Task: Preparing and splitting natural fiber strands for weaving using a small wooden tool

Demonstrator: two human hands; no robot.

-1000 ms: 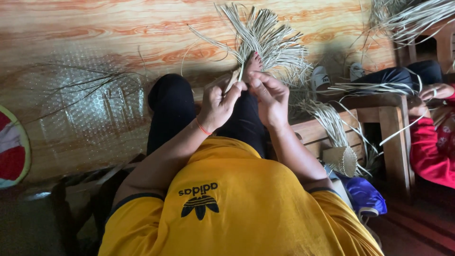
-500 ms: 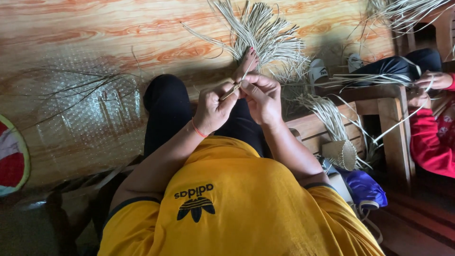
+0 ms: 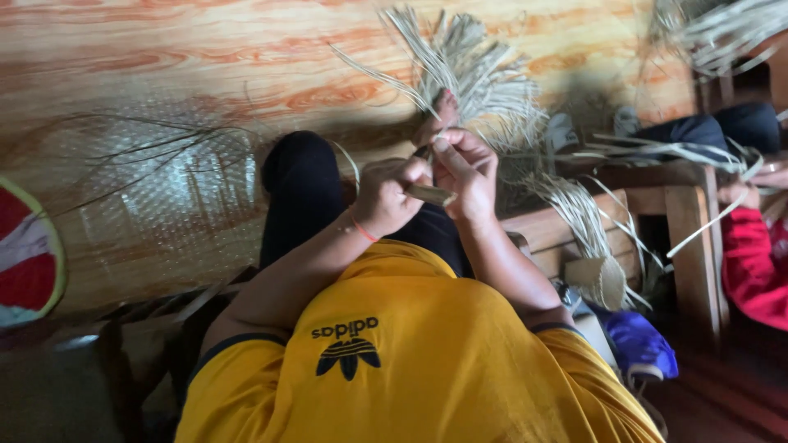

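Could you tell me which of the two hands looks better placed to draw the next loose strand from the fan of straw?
Probably the right hand. It sits nearer the fan of straw strands on the floor, with its fingers pointing that way. The left hand is closed around the small woven strip, so it seems occupied.

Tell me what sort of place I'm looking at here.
Probably a home or small workshop where people weave by hand, seated low. A fan of pale straw strips lies on the wood-patterned floor, a half-woven straw piece rests by a wooden bench, and both hands work a strip.
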